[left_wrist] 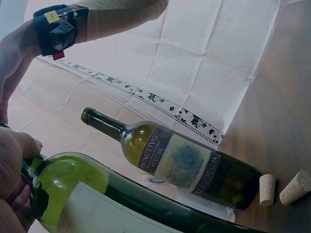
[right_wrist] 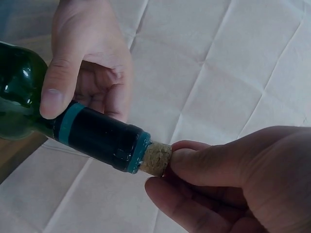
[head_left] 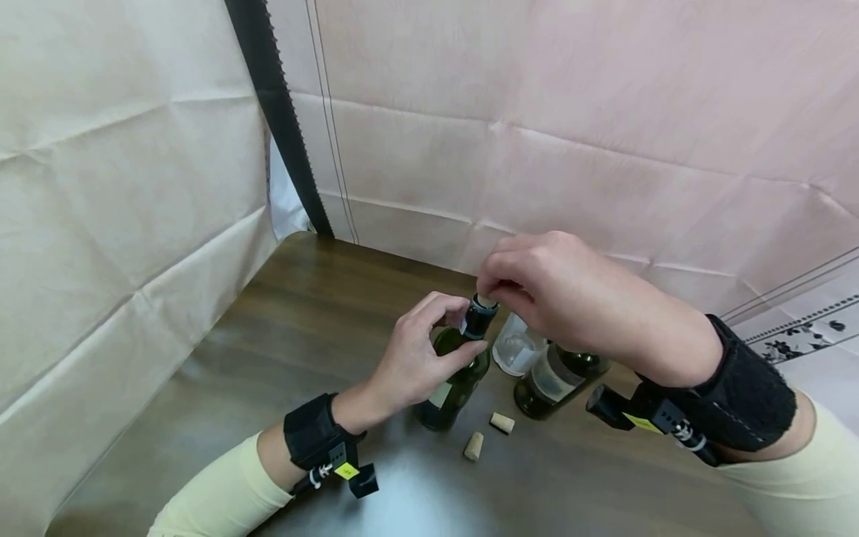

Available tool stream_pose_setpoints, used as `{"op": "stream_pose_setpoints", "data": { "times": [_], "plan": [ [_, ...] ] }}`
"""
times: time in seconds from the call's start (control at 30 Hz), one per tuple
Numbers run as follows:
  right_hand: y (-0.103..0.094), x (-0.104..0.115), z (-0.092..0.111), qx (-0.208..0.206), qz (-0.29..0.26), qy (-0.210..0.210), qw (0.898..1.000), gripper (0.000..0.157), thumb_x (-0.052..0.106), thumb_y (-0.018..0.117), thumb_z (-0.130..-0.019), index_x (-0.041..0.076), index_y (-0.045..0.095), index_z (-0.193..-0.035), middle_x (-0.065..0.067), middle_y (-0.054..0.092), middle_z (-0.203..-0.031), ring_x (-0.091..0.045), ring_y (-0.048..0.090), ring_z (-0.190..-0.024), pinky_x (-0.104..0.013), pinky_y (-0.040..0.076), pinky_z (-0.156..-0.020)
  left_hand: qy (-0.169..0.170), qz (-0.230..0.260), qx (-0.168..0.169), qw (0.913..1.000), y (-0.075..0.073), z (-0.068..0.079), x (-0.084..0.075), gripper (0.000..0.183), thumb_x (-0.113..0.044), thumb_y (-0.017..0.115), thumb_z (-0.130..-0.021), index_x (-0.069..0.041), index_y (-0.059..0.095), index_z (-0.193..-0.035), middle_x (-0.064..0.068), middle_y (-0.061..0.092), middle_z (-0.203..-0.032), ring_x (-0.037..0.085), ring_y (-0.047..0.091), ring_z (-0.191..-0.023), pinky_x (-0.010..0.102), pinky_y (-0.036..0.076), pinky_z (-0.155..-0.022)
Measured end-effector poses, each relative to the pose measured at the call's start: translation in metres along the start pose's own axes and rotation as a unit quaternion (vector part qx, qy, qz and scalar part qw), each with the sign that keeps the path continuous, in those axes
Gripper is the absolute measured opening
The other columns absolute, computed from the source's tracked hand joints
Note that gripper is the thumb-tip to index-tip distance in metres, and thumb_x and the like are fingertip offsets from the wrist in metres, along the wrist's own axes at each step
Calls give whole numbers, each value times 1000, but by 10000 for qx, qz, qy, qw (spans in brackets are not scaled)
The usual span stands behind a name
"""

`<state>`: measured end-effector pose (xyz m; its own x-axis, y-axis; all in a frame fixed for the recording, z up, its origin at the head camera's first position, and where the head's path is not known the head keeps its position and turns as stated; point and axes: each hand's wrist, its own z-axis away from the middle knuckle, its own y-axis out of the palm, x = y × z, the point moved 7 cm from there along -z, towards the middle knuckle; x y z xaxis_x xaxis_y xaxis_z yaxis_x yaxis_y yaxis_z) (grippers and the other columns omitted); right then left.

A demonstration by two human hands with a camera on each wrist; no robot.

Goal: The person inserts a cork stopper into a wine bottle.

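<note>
A green glass wine bottle (head_left: 461,380) stands on the table, its neck wrapped in a dark sleeve with teal bands. My left hand (head_left: 419,350) grips the neck, thumb on the near side and fingers behind. At the bottle's mouth my right hand (head_left: 564,287) pinches a cork (right_wrist: 156,159) between thumb and finger. Part of that cork sits inside the mouth, and its outer end sticks out. Two loose corks lie on the table close to the bottle's base, one cork (head_left: 502,423) on its side and another cork (head_left: 473,446) nearer me.
Right of the held bottle stands a second wine bottle (left_wrist: 180,160) with a Primitivo label and no cork in its mouth. A clear glass container (head_left: 513,350) is behind, between the bottles. Pale cloth walls (head_left: 416,149) border the wooden table (head_left: 268,358) at the back and left.
</note>
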<state>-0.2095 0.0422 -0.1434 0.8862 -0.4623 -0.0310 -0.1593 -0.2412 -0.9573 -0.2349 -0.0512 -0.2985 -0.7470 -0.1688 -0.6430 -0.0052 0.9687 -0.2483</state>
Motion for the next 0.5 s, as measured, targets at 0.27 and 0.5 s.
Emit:
{"op": "stream_pose_setpoints", "data": {
  "times": [0.27, 0.5],
  "plan": [
    [-6, 10, 4, -122, 153, 96, 9998, 12, 5, 67, -88, 15, 71, -86, 6, 67, -83, -5, 60, -73, -28, 55, -66, 241, -59, -68, 9997, -3, 1, -14, 39, -20, 77, -83, -8, 61, -117, 5, 60, -102, 15, 56, -93, 34, 55, -79],
    [-6, 13, 6, -188, 193, 178, 9995, 11, 4, 67, -88, 14, 70, -85, 4, 67, -83, -7, 61, -74, -30, 55, -67, 167, -61, -50, 9998, -3, 2, -18, 39, -20, 77, -83, -7, 61, -117, 5, 60, -103, 14, 56, -94, 33, 55, -79]
  ]
}}
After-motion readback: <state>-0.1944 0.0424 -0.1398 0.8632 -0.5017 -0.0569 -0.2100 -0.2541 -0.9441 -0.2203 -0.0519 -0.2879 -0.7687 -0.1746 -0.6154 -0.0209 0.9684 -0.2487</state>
